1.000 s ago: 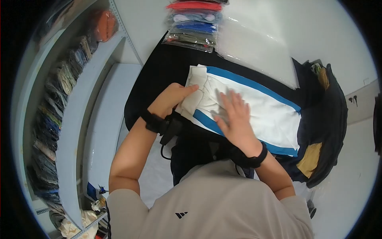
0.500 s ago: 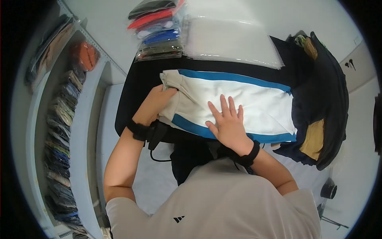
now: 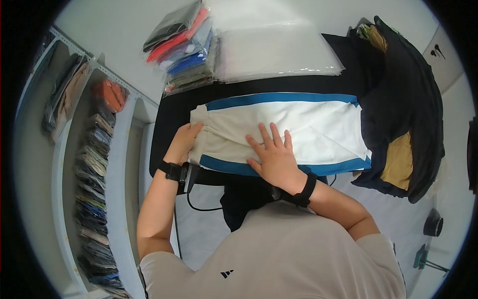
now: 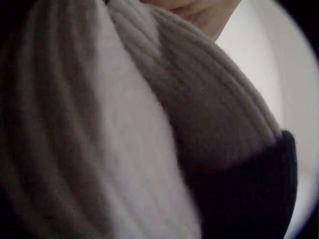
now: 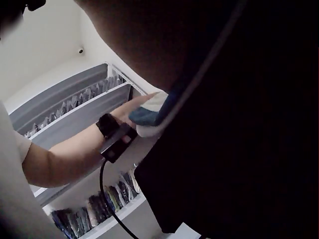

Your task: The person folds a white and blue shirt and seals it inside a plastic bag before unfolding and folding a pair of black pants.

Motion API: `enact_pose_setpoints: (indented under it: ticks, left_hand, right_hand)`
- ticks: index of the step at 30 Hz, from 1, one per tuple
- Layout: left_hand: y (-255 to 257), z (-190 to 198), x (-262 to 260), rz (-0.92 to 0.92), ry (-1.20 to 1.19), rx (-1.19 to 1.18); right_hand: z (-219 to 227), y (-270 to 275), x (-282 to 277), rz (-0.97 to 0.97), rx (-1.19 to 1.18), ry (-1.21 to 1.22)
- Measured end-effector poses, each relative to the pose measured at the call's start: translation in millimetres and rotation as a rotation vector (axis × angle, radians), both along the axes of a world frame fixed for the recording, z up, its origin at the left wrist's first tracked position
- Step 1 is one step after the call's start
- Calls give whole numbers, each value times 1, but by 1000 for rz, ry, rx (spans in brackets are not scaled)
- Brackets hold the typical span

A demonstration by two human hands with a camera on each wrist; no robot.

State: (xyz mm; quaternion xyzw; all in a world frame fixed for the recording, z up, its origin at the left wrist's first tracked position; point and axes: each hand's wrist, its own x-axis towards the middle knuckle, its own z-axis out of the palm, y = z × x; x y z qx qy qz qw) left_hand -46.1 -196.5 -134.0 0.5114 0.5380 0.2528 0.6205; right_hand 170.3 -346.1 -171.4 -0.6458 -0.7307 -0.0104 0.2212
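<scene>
A white garment (image 3: 318, 124) with blue bands along both long sides lies folded flat on a black table (image 3: 167, 112). My left hand (image 3: 183, 142) grips its ribbed left end (image 3: 198, 115), thumb on top and the other fingers hidden beneath. Close up in the left wrist view, the ribbed cloth (image 4: 214, 109) curves in a raised fold. With fingers spread, my right hand (image 3: 276, 158) rests on the lower middle of the garment, where creases run toward it. The right wrist view catches only a blue-and-white corner (image 5: 149, 113) beside the left wrist.
Bagged, folded clothes (image 3: 186, 50) are stacked at the table's back left, beside clear plastic bags (image 3: 274, 52). Dark clothes (image 3: 403, 99) with a tan patch (image 3: 398, 159) are heaped at the right. Shelves (image 3: 122, 199) of bagged clothes line the left side.
The left hand has drawn the ribbed end leftward, and the bunched folds there have flattened out. The right hand has come down onto the cloth and slid left. The head view has shifted.
</scene>
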Motion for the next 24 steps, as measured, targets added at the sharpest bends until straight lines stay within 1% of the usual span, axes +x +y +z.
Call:
enact_pose_setpoints:
  ticks: [1,2,3,4,5,6,7,8,9,10,11,12,13,14,15,16,18,19,20,21,22,23,24]
  left_hand:
    - [-1,3,4,35,-50,75]
    - [-3,7,6,25,-43,79]
    - [-11,25,15,23,27,210]
    - [-15,34,22,21,94,339]
    - [-10,31,23,-12,172,496]
    - [-14,38,32,-22,171,494]
    - [-22,52,47,-63,258,634]
    - [-29,61,60,-102,345,774]
    - [-31,62,70,-125,489,854]
    - [-36,65,82,-129,487,852]
    - [-43,69,96,-183,522,894]
    - [-50,70,110,-236,556,936]
    - [-56,67,124,-240,550,934]
    - [-63,65,137,-307,539,906]
    - [-68,63,148,-373,528,879]
    - [-74,61,156,-377,522,881]
    - [-86,58,164,-613,387,702]
    - [-86,58,161,-617,383,703]
    - [-83,58,153,-589,219,600]
    - [-82,57,144,-559,59,493]
    - [-82,53,135,-563,62,490]
    - [-81,47,125,-538,88,668]
    - [-81,42,114,-511,114,848]
  right_hand:
    - [-1,0,0,-1,1,14]
    - [-1,0,0,-11,4,22]
    - [-2,1,0,-2,20,33]
    - [-2,-1,1,7,34,43]
    - [-1,-2,4,-3,32,46]
    - [2,-3,7,43,23,58]
    - [3,-3,11,90,13,69]
    - [0,1,18,84,10,70]
    - [-4,7,29,163,-46,300]
    - [3,12,38,241,-103,529]
    - [15,10,52,241,-199,809]
    - [17,11,61,236,-202,806]
    - [18,11,69,176,-300,1301]
    - [19,11,78,100,-391,1794]
    - [15,14,89,93,-452,1911]
    - [18,13,90,88,-446,1909]
    - [26,11,91,-14,-364,2226]
    - [26,10,94,107,-379,2289]
    - [24,10,96,104,-374,2290]
    - [21,10,96,111,-371,2175]
    - [19,10,95,117,-369,2063]
    - [22,12,94,55,-399,2040]
    - [21,14,94,55,-399,2047]
